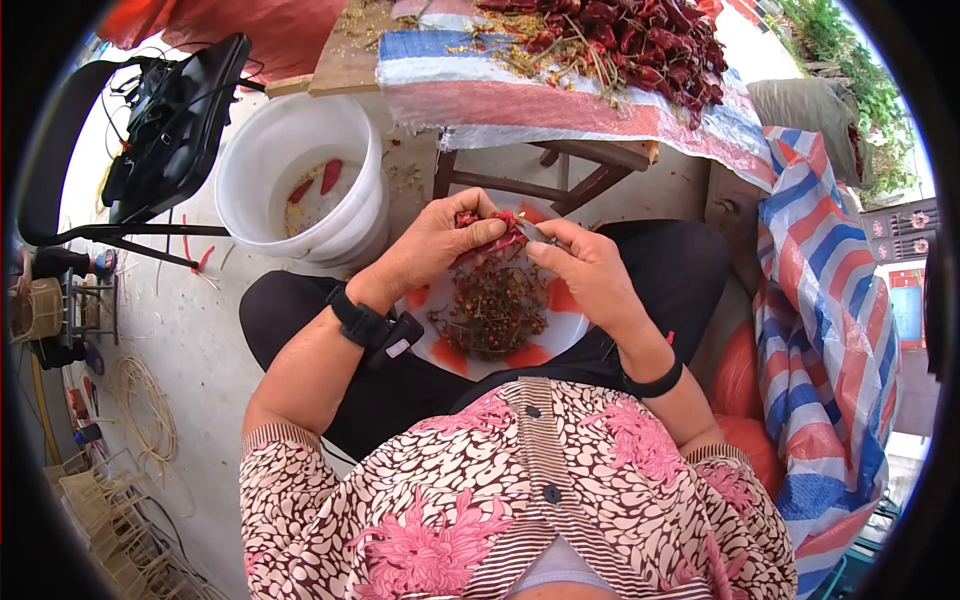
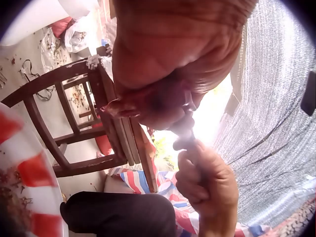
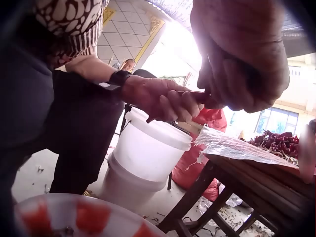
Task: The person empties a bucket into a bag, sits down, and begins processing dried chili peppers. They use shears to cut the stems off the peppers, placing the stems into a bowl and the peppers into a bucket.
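My left hand (image 1: pixel 440 243) grips a dried red chili (image 1: pixel 508 238) between thumb and fingers, above the basin. From the right, my right hand (image 1: pixel 590 270) holds a small metal-bladed tool (image 1: pixel 532 232), its grey end right at the chili. Glare blurs this tool in the left wrist view, and the fingers hide most of its handle. Below both hands, between the knees, a white basin with red patches (image 1: pixel 563 296) holds a heap of chili stems and scraps (image 1: pixel 490 312). In the right wrist view, the left hand (image 3: pixel 160 101) meets the right hand (image 3: pixel 242 59) at fingertip level.
A white bucket (image 1: pixel 375 205) with a few red chilies in it stands at front left. Ahead, a wooden table under a striped woven sheet (image 1: pixel 440 95) bears a pile of dried chilies (image 1: pixel 640 50). A black chair (image 1: pixel 190 120) is at left, a striped sack (image 1: pixel 825 300) at right.
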`<state>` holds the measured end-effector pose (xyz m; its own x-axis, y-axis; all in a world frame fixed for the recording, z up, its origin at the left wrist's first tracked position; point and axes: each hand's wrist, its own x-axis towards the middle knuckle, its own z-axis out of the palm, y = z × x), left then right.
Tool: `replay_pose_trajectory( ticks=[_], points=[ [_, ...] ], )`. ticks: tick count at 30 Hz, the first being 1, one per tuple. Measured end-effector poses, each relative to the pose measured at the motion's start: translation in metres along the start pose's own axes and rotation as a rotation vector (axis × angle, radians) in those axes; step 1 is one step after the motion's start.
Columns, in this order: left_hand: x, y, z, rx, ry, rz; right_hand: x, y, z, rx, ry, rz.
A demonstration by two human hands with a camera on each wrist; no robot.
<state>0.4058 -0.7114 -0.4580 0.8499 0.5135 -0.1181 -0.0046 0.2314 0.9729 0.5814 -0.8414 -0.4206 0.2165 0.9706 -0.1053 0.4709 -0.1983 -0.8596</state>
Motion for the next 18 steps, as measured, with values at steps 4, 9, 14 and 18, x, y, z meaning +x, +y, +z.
replay_pose_trajectory(
  ticks=[4, 9, 14, 18],
  points=[
    [-0.002, 0.003, -0.003, -0.030, -0.071, -0.008, -0.002, 0.006, -0.010, 0.908, -0.400, 0.384],
    [0.000, 0.002, -0.002, -0.266, -0.158, 0.024, -0.006, 0.015, 0.006, 1.417, -0.518, 0.422],
    [-0.001, 0.005, 0.002, -0.141, -0.020, 0.007, 0.002, 0.016, 0.015, 0.506, -0.009, -0.112],
    [-0.003, 0.011, 0.008, -0.123, 0.021, -0.001, -0.004, 0.007, 0.012, -0.099, 0.215, -0.274]
  ],
)
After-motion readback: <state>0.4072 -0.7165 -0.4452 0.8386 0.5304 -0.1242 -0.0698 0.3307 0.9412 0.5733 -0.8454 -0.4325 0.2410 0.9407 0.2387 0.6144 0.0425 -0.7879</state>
